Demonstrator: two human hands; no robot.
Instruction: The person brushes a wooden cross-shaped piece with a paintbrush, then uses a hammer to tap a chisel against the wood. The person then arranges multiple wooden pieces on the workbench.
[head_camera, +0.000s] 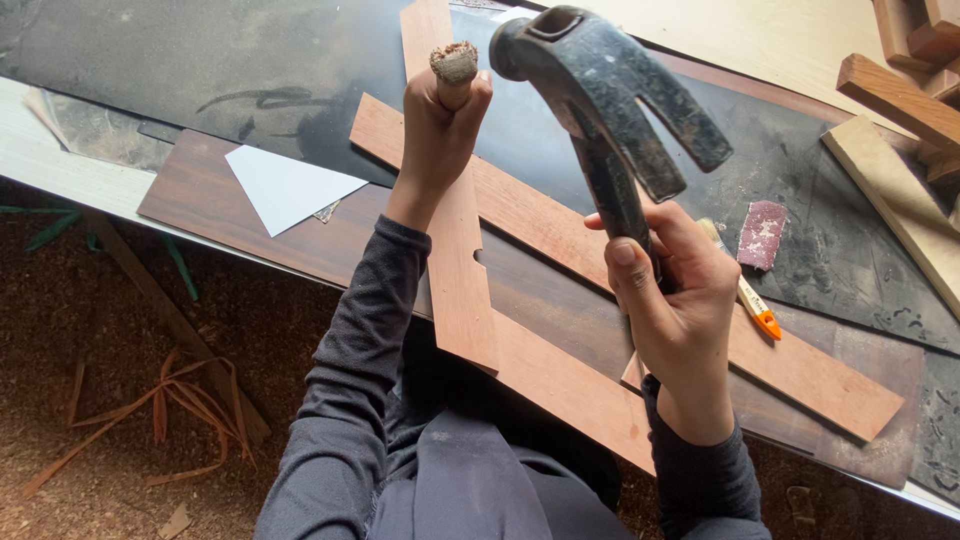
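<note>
Head view: the left hand (440, 125) is clenched around a short wooden-handled tool (455, 65), probably a chisel, held upright with its frayed butt end poking above the fist. It stands over the upright strip (460, 270), near where that strip crosses the long diagonal strip (640, 280) in the middle of the worktop (200, 60). The right hand (675, 300) grips a claw hammer (600, 100) by its dark handle, fingers wrapped tight, head raised close to the butt end and claws pointing toward the right edge.

To strike well, I judge the tool should stay plumb and steady, the hammer face should meet the butt squarely, and the blows should be short so the fist below is not caught.

Toward the right edge lie a sandpaper scrap (762, 233) and an orange-tipped pen (755, 305), just beside the hammer hand. A white paper triangle (285, 185) rests on a dark board (210, 200) near the front edge at left. Wood offcuts (900, 100) crowd the far right corner.
</note>
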